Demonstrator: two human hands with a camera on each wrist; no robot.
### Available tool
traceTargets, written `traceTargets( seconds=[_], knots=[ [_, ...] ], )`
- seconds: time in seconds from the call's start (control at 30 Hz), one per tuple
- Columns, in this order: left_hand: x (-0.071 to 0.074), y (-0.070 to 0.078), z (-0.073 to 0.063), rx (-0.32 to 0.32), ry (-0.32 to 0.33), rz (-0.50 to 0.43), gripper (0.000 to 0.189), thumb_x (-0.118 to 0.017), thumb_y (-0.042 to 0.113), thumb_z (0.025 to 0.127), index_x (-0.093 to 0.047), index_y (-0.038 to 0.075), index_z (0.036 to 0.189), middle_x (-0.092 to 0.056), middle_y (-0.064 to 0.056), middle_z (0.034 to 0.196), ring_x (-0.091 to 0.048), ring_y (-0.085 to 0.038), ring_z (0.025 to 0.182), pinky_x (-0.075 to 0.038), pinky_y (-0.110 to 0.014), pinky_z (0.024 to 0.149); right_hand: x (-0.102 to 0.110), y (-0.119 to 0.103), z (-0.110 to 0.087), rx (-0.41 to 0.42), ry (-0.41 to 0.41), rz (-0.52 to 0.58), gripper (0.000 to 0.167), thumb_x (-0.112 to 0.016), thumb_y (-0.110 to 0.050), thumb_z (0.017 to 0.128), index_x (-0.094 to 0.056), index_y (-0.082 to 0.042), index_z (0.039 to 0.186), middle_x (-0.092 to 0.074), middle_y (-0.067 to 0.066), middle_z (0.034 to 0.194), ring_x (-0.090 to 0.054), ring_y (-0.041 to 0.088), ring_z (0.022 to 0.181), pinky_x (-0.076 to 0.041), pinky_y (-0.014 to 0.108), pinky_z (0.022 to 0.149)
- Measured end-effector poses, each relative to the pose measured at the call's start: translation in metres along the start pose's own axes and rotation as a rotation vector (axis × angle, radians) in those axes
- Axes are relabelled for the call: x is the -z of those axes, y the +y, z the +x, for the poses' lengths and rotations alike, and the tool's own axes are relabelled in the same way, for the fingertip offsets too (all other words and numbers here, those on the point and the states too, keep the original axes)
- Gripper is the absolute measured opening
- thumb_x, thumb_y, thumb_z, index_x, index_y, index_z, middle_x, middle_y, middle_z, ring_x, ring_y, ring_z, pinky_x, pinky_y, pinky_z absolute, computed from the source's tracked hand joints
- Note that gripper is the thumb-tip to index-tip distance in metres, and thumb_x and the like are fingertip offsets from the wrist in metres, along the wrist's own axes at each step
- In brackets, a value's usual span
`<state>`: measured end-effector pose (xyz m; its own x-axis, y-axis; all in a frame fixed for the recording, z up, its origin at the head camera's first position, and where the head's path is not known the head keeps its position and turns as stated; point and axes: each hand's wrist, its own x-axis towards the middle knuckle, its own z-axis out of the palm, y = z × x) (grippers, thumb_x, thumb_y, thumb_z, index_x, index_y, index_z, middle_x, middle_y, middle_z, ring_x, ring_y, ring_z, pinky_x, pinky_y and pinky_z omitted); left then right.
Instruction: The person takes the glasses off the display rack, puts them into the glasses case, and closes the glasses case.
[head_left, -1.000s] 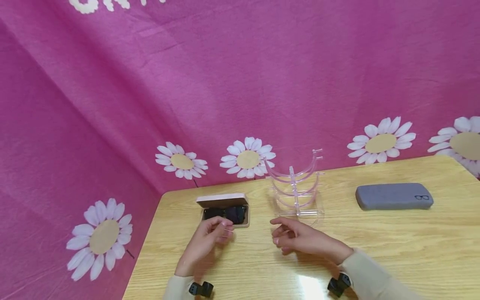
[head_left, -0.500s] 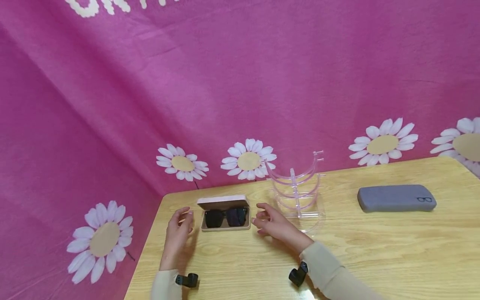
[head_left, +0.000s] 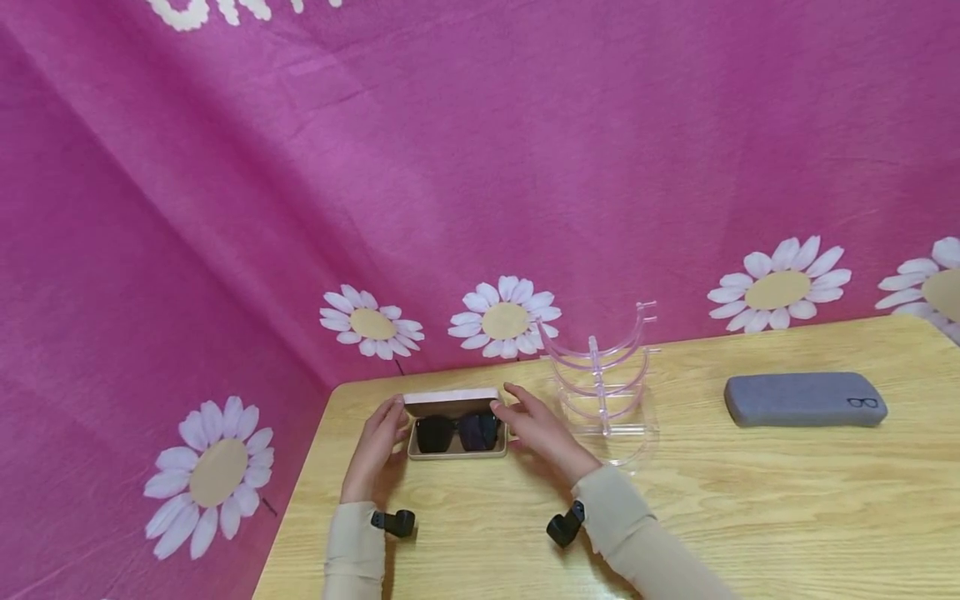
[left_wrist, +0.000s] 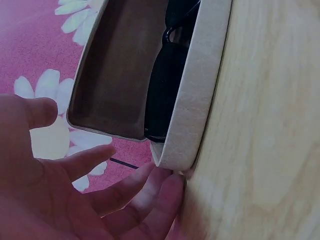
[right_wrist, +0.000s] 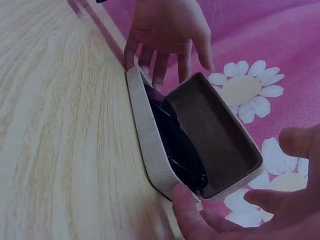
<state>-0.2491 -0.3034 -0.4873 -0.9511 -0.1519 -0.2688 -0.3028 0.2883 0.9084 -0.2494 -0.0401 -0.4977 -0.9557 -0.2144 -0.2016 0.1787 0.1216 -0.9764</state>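
An open hard glasses case (head_left: 457, 456) with a pale outside and brown lining lies on the table, its lid (right_wrist: 215, 135) raised at the back. Dark sunglasses (head_left: 435, 435) rest inside, lenses facing the front. At the case's left end is my left hand (head_left: 375, 446); in the left wrist view its outstretched lower fingers (left_wrist: 145, 200) touch the corner of the base. My right hand (head_left: 542, 429) is at the other end, where a fingertip (right_wrist: 182, 197) meets the base's corner in the right wrist view. Both thumbs stand apart from the lid, and neither hand grips the case.
Just right of the case stands a clear, pink-tinted glasses display stand (head_left: 600, 392) with curved tiers, close to my right hand. A closed grey glasses case (head_left: 806, 400) lies farther right on the wooden table (head_left: 712, 500). Behind hangs a pink flowered cloth (head_left: 600, 167).
My left hand has gone from in front of the glasses case to its left end. My right hand has moved left to its right end. Both have closed in on the case.
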Motion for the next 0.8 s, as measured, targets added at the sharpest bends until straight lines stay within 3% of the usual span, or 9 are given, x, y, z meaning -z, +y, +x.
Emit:
traceTargets(
  seconds=[0.23,0.53,0.8],
  knots=[
    [-0.002,0.002,0.006,0.021,0.011,0.075,0.068,-0.040,0.052,0.110,-0.042,0.004,0.158,-0.062,-0.029,0.143,-0.065,-0.037,0.126,-0.056,-0.036,0.084,-0.003,-0.002,0.004,-0.013,0.005,-0.070,0.059,-0.057,-0.039,0.107,-0.046,-0.010,0.157,-0.061,0.027,0.143,-0.063,0.036,0.122,-0.063,0.041,0.083],
    [-0.002,0.002,0.007,0.014,0.037,0.096,0.069,-0.043,0.054,0.109,-0.045,0.004,0.157,-0.064,-0.030,0.139,-0.070,-0.036,0.120,-0.060,-0.038,0.079,-0.006,0.000,0.007,-0.020,0.053,-0.067,0.049,-0.058,-0.035,0.107,-0.056,-0.009,0.149,-0.067,0.024,0.128,-0.064,0.024,0.099,-0.064,0.037,0.074],
    [0.002,0.002,0.007,0.009,0.016,0.097,0.071,-0.047,0.056,0.107,-0.049,0.003,0.154,-0.064,-0.030,0.139,-0.070,-0.038,0.121,-0.063,-0.038,0.076,-0.005,0.004,0.013,-0.068,0.096,-0.103,0.054,-0.062,-0.045,0.103,-0.067,0.000,0.132,-0.065,0.014,0.112,-0.063,0.017,0.089,-0.064,0.032,0.069]
  ],
)
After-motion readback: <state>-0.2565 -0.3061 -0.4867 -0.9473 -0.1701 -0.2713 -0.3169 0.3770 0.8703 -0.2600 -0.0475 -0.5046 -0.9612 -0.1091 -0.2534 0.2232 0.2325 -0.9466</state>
